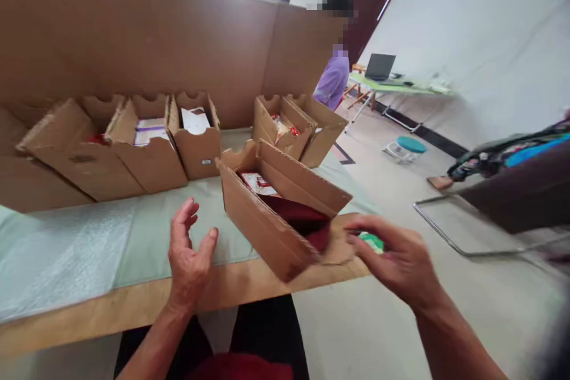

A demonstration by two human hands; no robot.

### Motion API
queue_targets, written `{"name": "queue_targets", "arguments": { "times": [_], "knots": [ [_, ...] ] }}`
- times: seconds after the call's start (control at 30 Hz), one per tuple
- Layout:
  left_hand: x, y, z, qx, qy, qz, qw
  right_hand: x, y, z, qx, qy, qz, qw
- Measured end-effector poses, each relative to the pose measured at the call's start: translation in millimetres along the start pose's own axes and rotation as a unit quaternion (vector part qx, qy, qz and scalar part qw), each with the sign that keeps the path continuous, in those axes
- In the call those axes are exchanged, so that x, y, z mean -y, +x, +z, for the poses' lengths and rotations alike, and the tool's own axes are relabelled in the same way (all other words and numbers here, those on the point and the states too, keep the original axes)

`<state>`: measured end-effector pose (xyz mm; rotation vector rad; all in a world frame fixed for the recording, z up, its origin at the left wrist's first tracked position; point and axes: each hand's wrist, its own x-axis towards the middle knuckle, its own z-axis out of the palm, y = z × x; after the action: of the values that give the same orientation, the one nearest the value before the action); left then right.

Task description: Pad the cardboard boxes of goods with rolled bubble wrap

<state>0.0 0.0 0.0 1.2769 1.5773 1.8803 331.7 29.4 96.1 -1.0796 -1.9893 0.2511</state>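
Note:
A cardboard bin (262, 219) stands at an angle on the table, holding red and white packets (260, 184) and something dark red. At its near right end my right hand (394, 255) has thumb and fingers closed on the cardboard edge, which is blurred there. A green and white item (371, 242) shows just behind those fingers; whether the hand touches it I cannot tell. My left hand (189, 252) hovers left of the bin, fingers apart and holding nothing.
Several cardboard bins with packets (196, 136) line the table's back before a tall cardboard panel (178, 41). Bubble wrap (66, 255) lies on the left. Beyond are a person in purple (333, 80), a laptop table (401, 88), a stool (410, 144) and another person's foot (440, 182).

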Motion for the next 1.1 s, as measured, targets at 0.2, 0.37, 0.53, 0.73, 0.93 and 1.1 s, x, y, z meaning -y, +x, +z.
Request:
{"name": "queue_targets", "arguments": {
  "times": [0.2, 0.37, 0.53, 0.73, 0.93, 1.1],
  "knots": [
    [-2, -22, 13.5, 0.180, -0.112, -0.051, 0.976, -27, -77, -15, 0.028, 0.161, 0.161, 0.973],
    [4, -47, 21.6, 0.184, -0.095, -0.089, 0.974, -20, -89, 34, 0.046, 0.086, 0.195, 0.976],
    [-3, -46, 23.2, 0.128, -0.091, -0.069, 0.985, -24, -34, 60, 0.034, 0.101, 0.168, 0.980],
    [-1, -13, 44.2, 0.175, -0.071, -0.019, 0.982, -69, 33, 70, -0.017, 0.212, 0.138, 0.967],
    [25, -10, 62.7, 0.275, 0.055, -0.096, 0.955, -116, 15, 87, -0.027, 0.258, 0.234, 0.937],
    [29, -21, 71.5, 0.256, 0.030, -0.107, 0.960, -129, -8, 98, 0.000, 0.231, 0.250, 0.940]
  ]
}}
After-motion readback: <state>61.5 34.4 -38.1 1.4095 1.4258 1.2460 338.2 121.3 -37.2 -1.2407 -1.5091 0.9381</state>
